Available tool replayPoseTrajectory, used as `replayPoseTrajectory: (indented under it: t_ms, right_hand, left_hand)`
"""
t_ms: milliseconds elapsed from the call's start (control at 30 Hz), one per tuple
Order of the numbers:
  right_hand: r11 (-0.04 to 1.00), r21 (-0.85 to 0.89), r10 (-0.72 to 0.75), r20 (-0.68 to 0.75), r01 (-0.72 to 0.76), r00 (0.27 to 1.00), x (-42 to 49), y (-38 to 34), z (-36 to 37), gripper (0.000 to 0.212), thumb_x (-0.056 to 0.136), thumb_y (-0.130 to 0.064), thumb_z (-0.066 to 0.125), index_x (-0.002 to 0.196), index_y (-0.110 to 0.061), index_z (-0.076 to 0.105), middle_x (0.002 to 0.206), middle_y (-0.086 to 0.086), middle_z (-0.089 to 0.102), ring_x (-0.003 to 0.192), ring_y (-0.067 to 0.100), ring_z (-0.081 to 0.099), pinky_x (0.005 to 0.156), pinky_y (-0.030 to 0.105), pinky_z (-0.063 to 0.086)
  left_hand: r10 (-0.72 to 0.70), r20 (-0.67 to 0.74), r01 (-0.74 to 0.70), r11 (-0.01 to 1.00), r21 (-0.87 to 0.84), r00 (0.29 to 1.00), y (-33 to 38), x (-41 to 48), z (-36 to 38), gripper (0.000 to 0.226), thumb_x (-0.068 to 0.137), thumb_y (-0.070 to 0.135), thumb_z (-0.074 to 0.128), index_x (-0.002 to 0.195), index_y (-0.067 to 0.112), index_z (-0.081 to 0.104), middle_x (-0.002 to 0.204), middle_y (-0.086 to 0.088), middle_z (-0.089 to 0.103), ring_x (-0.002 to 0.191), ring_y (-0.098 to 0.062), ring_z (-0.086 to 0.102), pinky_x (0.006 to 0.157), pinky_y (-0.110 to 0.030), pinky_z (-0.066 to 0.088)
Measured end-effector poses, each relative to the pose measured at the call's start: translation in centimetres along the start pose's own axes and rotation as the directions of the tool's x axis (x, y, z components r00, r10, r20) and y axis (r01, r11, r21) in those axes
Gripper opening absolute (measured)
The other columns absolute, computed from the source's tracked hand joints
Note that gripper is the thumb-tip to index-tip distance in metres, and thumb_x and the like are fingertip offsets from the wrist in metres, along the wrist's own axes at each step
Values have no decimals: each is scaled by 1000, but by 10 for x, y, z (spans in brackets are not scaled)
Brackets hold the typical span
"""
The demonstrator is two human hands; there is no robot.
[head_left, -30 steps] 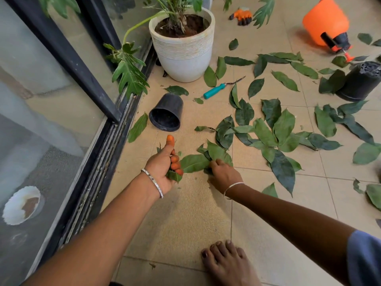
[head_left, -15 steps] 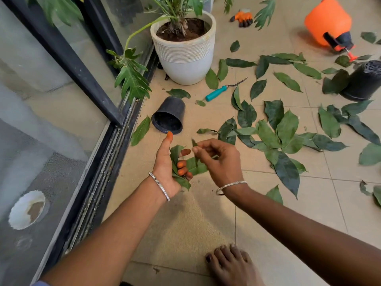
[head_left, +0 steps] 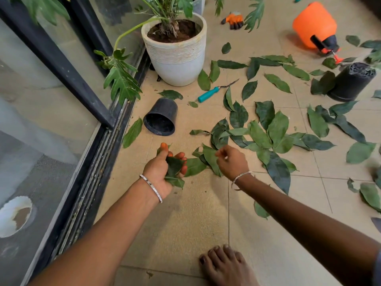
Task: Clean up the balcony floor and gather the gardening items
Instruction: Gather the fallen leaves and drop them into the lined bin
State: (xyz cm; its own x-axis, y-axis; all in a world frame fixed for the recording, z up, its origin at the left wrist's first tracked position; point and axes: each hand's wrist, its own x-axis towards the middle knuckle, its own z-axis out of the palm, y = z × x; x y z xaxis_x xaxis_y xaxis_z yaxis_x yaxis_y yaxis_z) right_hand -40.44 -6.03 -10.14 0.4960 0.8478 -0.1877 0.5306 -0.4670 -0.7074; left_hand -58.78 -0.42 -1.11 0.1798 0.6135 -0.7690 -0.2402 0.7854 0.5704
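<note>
My left hand [head_left: 158, 170] grips a small bunch of green leaves [head_left: 174, 169] against its palm, thumb pointing up. Just to its right, my right hand [head_left: 234, 161] hovers with loosely curled fingers at the edge of a leaf [head_left: 209, 157] that lies on the tiled floor; I see nothing held in it. Several more leaves [head_left: 274, 133] are scattered over the tiles to the right. A small black pot [head_left: 162, 112] lies on its side beyond my left hand. A teal-handled tool [head_left: 212, 92] lies behind it.
A white planter [head_left: 179, 62] stands by the sliding glass door, whose track [head_left: 88, 182] runs along the left. An upturned black pot [head_left: 350, 83], an orange sprayer [head_left: 313, 23] and an orange glove [head_left: 234, 20] lie at the far right. My bare foot [head_left: 224, 265] is below.
My right hand put a leaf into the left hand's bunch, then moved back right and down to the leaves on the floor. The left hand closed round its bunch.
</note>
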Motion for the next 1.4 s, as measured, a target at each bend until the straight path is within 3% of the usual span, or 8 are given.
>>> replayPoseTrajectory:
  t_ms: [133,233,633,867,1000,1167,1300,1400]
  right_hand:
    - [858,-475,-61,289,199,955,8,42,17,50,87,-43,65,130,-22,51,126,11,51,112,30,51,91,44,51]
    - [760,-583,-183,232,287,956,6,51,28,47,90,-43,61,128,-19,50,126,8,51,111,27,48,88,40,49]
    - [1000,-5,-14,-87,14,996,4,56,7,17,84,-4,63,91,-19,66,83,-3,68,74,15,64,73,36,57]
    - [807,579,-94,-74,120,993,-50,-38,-8,26,86,0,68,98,-24,66,79,-4,65,75,10,62,69,33,58]
    - [854,452,-311,42,259,950,-78,-77,-1,26,86,-4,68,106,-20,70,82,-6,67,70,3,62,64,15,49]
    - [862,405,-411,206,305,888,-83,-87,2,18,84,-21,74,102,-21,73,89,-3,66,74,13,60,68,23,49]
    - [861,491,-188,65,133,980,-54,-66,12,15,90,-14,61,80,-22,71,77,-6,70,65,4,60,59,19,44]
    - [992,103,-81,43,77,996,-20,-32,28,8,89,-14,60,91,-19,66,86,-3,67,77,13,61,64,20,43]
  left_hand:
    - [39,18,-39,999,13,999,0,0,-5,35,102,37,47,84,11,62,58,-2,64,45,-12,61,44,-21,51]
    - [53,25,-53,999,0,998,2,2,-10,31,102,32,47,88,10,65,62,-4,67,48,-12,63,46,-22,53]
    - [31,0,-31,996,84,1000,0,4,-7,36,102,39,48,87,11,65,47,5,33,35,-7,30,45,-21,47]
    - [-67,71,57,989,140,995,2,-2,1,62,81,73,56,88,12,62,55,0,37,44,-13,33,55,-26,39]
    - [-91,183,68,989,129,979,-1,-8,4,66,70,74,68,91,11,64,77,-8,62,63,-21,61,75,-34,51]
    - [-49,86,39,992,120,995,-1,-7,-5,33,87,40,69,73,17,52,54,0,47,45,-15,45,59,-30,43]
    - [-7,7,7,1000,23,1000,3,-3,-19,24,97,34,59,80,19,53,60,0,56,55,-15,60,64,-33,52]
    - [3,-9,-4,998,-56,1000,8,-3,-31,32,98,36,57,73,18,50,53,2,42,45,-11,48,54,-30,57]
